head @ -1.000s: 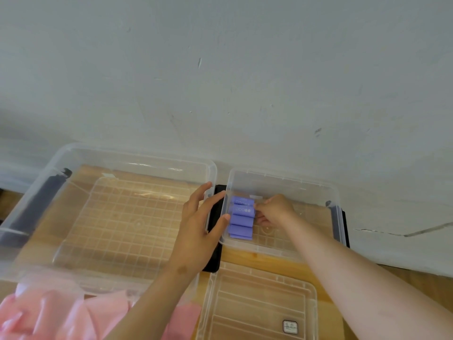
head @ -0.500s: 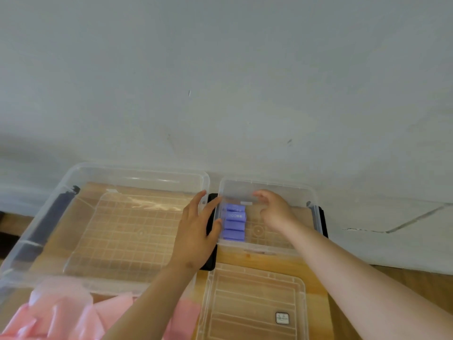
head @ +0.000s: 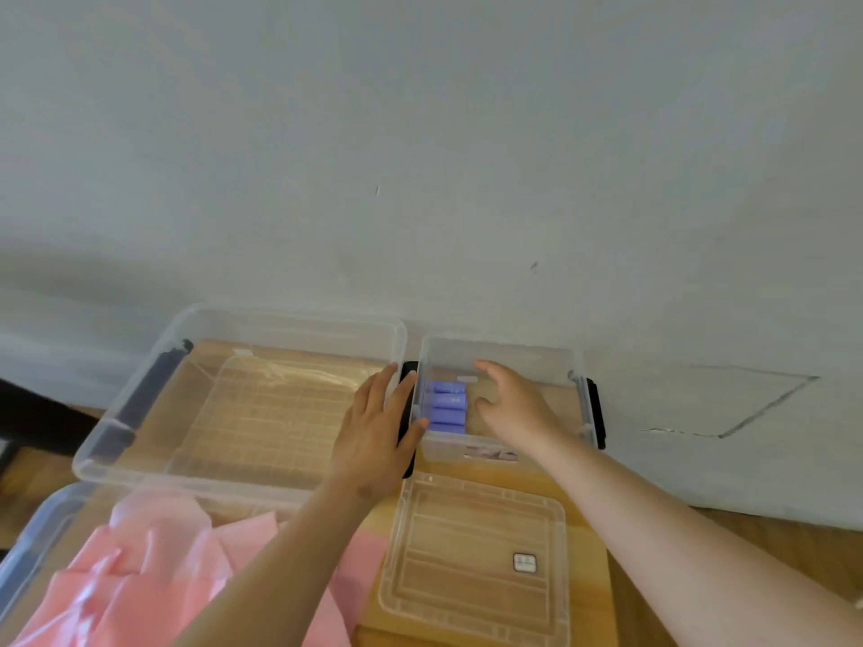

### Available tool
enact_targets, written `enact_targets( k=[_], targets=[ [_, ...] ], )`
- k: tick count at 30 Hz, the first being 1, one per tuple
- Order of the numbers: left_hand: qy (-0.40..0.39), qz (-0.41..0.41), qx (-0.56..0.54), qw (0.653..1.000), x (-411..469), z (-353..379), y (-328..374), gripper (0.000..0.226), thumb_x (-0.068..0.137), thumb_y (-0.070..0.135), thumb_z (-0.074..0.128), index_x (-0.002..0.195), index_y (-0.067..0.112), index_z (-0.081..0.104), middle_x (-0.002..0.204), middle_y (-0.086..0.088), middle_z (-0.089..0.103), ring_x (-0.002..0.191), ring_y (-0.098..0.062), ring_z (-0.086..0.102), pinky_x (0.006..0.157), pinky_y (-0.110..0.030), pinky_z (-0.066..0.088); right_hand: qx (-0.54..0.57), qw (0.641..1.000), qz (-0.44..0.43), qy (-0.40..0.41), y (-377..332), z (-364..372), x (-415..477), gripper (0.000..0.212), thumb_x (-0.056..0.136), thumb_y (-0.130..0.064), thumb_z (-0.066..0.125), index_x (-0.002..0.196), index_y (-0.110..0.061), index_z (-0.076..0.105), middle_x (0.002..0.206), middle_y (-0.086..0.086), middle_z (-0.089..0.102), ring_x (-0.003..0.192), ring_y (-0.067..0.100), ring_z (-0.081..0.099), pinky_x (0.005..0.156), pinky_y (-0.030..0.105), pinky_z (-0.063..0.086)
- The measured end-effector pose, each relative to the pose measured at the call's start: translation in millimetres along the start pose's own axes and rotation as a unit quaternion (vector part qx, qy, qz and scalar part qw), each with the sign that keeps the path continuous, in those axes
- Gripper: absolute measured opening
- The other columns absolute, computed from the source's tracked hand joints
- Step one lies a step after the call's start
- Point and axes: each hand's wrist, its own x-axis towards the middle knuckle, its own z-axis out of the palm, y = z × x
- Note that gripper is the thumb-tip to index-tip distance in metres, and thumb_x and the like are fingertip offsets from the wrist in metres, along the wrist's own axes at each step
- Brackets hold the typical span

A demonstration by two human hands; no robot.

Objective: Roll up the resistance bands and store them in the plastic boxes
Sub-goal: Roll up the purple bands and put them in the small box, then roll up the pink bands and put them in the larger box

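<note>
Sticker [head: 524, 562] on lid [head: 467, 609] unreadable; purple rolls [head: 447, 407] in small box [head: 502, 351].

Three clear plastic boxes show: a large box [head: 187, 478] at the back left, a small box [head: 448, 449] to its right, and a near box [head: 28, 548] at the lower left. The small box holds four rolled purple resistance bands [head: 447, 408]. One clear flat plastic lid [head: 471, 567] lies on the tabletop. The loose pink bands [head: 154, 576] form one heap, too tangled to count. Two bare hands show, the left hand [head: 378, 436] and the right hand [head: 513, 408].
</note>
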Motion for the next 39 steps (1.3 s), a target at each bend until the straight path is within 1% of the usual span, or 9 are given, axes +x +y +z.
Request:
enact_targets(
  k=[7, 11, 17, 21, 25, 29, 33, 36, 39],
  targets=[
    [-0.015, 0.027, 0.073, 0.997, -37, -26, 1, 0.084, 0.08, 0.062, 0.006, 0.153, 0.021, 0.016, 0.16, 0.004, 0.012, 0.148, -0.018, 0.006, 0.115, -0.035, 0.021, -0.143, 0.977, -0.161, -0.009, -21, 12, -42, 0.057, 0.094, -0.022, 0.055, 0.147, -0.018, 0.035, 0.155, -0.001, 0.031, 0.145, 0.014, 0.022, 0.115, 0.023, 0.013],
    [-0.012, 0.046, 0.13, 0.99, -60, -51, -10, 0.074, 0.089, 0.057, 0.018, 0.15, 0.016, 0.027, 0.157, -0.001, 0.025, 0.146, -0.024, 0.02, 0.113, -0.042, 0.031, -0.181, 0.962, -0.202, -0.035, -44, 17, -60, 0.059, 0.097, -0.03, 0.053, 0.15, -0.02, 0.028, 0.159, -0.002, 0.021, 0.148, 0.014, 0.012, 0.12, 0.03, 0.008],
    [-0.025, 0.053, 0.177, 0.982, -98, -98, -32, 0.078, 0.088, 0.06, 0.012, 0.153, 0.018, 0.016, 0.16, 0.001, 0.014, 0.148, -0.022, 0.012, 0.116, -0.035, 0.015, -0.188, 0.955, -0.225, -0.044, -91, 29, -82, 0.062, 0.096, -0.036, 0.052, 0.151, -0.022, 0.026, 0.16, -0.004, 0.017, 0.148, 0.011, 0.007, 0.12, 0.033, 0.008],
    [-0.042, 0.056, 0.19, 0.979, -122, -120, -56, 0.074, 0.091, 0.058, 0.023, 0.15, 0.015, 0.026, 0.156, -0.004, 0.028, 0.143, -0.026, 0.027, 0.112, -0.041, 0.029, -0.176, 0.954, -0.236, -0.053, -124, 53, -99, 0.062, 0.096, -0.038, 0.052, 0.15, -0.021, 0.027, 0.16, -0.004, 0.015, 0.148, 0.01, 0.005, 0.121, 0.033, 0.008],
    [-0.083, 0.082, 0.227, 0.967, -145, -136, -89, 0.068, 0.089, 0.057, 0.033, 0.143, 0.015, 0.038, 0.144, -0.005, 0.048, 0.128, -0.026, 0.051, 0.098, -0.039, 0.047, -0.161, 0.959, -0.224, -0.066, -150, 95, -117, 0.061, 0.096, -0.039, 0.051, 0.15, -0.022, 0.028, 0.16, -0.005, 0.015, 0.148, 0.009, 0.003, 0.121, 0.033, 0.009],
    [-0.135, 0.136, 0.232, 0.954, -167, -156, -126, 0.073, 0.087, 0.06, 0.029, 0.148, 0.02, 0.029, 0.151, -0.004, 0.038, 0.137, -0.026, 0.039, 0.105, -0.041, 0.038, -0.144, 0.971, -0.185, -0.053, -172, 136, -138, 0.058, 0.096, -0.041, 0.05, 0.149, -0.024, 0.032, 0.16, -0.006, 0.016, 0.148, 0.009, 0.004, 0.118, 0.032, 0.011],
    [-0.14, 0.16, 0.272, 0.939, -184, -177, -147, 0.069, 0.083, 0.062, 0.033, 0.137, 0.021, 0.045, 0.134, 0.0, 0.057, 0.117, -0.021, 0.06, 0.086, -0.035, 0.054, -0.127, 0.978, -0.156, -0.045, -186, 160, -155, 0.057, 0.094, -0.04, 0.054, 0.146, -0.024, 0.036, 0.16, -0.003, 0.017, 0.148, 0.01, 0.005, 0.118, 0.033, 0.014],
    [-0.13, 0.193, 0.242, 0.942, -193, -176, -158, 0.072, 0.086, 0.061, 0.031, 0.144, 0.019, 0.037, 0.144, -0.004, 0.048, 0.128, -0.026, 0.051, 0.097, -0.041, 0.048, -0.13, 0.981, -0.14, -0.044, -187, 170, -171, 0.058, 0.093, -0.038, 0.057, 0.146, -0.023, 0.037, 0.16, -0.003, 0.017, 0.148, 0.01, 0.005, 0.118, 0.032, 0.014],
    [-0.138, 0.202, 0.221, 0.944, -203, -170, -154, 0.082, 0.082, 0.065, 0.015, 0.152, 0.022, 0.016, 0.159, -0.002, 0.019, 0.145, -0.025, 0.021, 0.113, -0.042, 0.026, -0.145, 0.979, -0.134, -0.053, -184, 174, -185, 0.058, 0.093, -0.04, 0.057, 0.145, -0.021, 0.039, 0.16, -0.003, 0.017, 0.148, 0.01, 0.005, 0.119, 0.032, 0.015]
  ],
)
